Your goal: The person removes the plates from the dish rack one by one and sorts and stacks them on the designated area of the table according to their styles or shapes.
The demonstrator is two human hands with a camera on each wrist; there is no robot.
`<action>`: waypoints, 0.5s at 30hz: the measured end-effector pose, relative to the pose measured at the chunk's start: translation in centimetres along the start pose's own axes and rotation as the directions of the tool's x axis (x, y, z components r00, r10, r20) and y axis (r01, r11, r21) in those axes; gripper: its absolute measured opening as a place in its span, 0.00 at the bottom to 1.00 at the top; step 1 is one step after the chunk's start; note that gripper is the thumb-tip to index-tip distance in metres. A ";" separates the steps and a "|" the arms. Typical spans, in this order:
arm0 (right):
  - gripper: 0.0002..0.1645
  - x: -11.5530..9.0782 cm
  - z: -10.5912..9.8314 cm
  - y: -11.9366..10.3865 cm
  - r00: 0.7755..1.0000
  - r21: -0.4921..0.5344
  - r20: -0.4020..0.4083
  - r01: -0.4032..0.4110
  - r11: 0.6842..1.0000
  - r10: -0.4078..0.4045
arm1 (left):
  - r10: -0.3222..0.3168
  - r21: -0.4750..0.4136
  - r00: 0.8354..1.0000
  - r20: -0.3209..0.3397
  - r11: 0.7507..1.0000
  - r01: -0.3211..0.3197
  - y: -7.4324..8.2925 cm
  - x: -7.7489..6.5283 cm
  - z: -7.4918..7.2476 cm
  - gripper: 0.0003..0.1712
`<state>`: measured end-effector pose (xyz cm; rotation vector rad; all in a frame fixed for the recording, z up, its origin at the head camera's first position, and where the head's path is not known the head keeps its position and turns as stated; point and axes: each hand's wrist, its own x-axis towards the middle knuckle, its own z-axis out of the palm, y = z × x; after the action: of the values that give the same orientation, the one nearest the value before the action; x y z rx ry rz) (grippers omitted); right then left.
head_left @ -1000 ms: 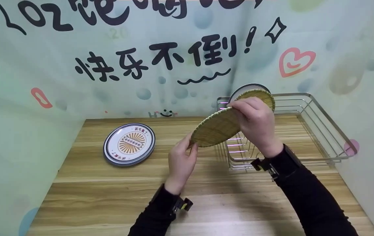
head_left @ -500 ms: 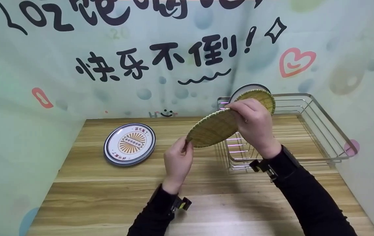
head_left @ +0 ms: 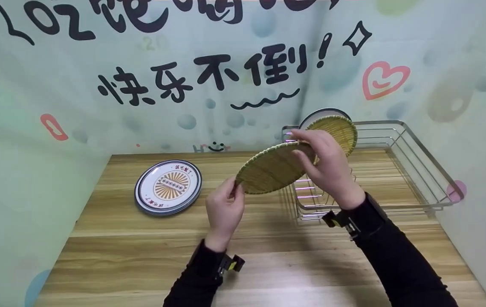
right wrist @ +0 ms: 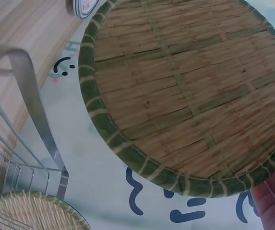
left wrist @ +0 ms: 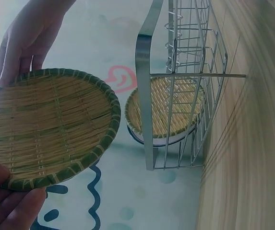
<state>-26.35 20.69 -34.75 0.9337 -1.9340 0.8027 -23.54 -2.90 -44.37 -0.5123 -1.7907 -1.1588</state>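
Note:
A round woven bamboo tray (head_left: 275,168) with a green bound rim is held tilted above the table. My left hand (head_left: 226,209) pinches its near left edge between thumb and fingers. My right hand (head_left: 328,162) is at the opposite edge, its thumb spread from the fingers and overlapping the tray's face, the index finger just above the rim. In the left wrist view, the right hand (left wrist: 31,40) reaches the rim from above. Another bamboo tray (head_left: 337,130) stands in the wire rack (head_left: 424,160), in front of a blue-rimmed plate (head_left: 322,112) that it partly hides.
Blue-rimmed plates (head_left: 168,187) lie stacked at the back left of the wooden table (head_left: 140,260). The rack occupies the back right, its bars rising close behind the right hand. A printed curtain (head_left: 226,42) borders the back and sides.
Both hands and the tray have shifted slightly left, away from the rack. The right thumb has spread apart from the fingers, loosening the earlier pinch. Plates and rack stay put.

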 end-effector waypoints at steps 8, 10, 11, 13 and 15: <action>0.36 -1.0 -0.1 0.0 1.000 0.057 -0.010 -0.012 0.998 0.013 | -0.040 0.001 0.999 -0.007 0.999 0.040 -0.6 0.0 -0.7 0.07; 0.37 -1.3 -0.1 0.1 1.000 0.061 -0.013 -0.024 0.998 0.025 | -0.046 0.009 0.999 -0.014 0.999 0.046 -0.7 0.2 -0.9 0.05; 0.36 -1.5 -0.1 0.1 0.999 0.060 -0.012 -0.029 0.998 0.030 | -0.049 0.011 0.999 -0.017 0.999 0.049 -0.8 0.2 -1.0 0.06; 0.37 -1.9 -0.1 0.3 0.999 0.060 -0.011 -0.040 0.997 0.041 | -0.059 0.016 0.998 -0.022 0.998 0.060 -1.0 0.3 -1.1 0.07; 0.37 -2.3 -0.2 0.4 0.999 0.061 -0.018 -0.047 0.997 0.048 | -0.074 0.020 0.997 -0.026 0.997 0.074 -1.2 0.4 -1.3 0.09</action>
<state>-25.73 21.73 -36.77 0.9159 -1.9309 0.8996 -24.02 -4.67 -44.47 -0.4200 -1.8113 -1.1904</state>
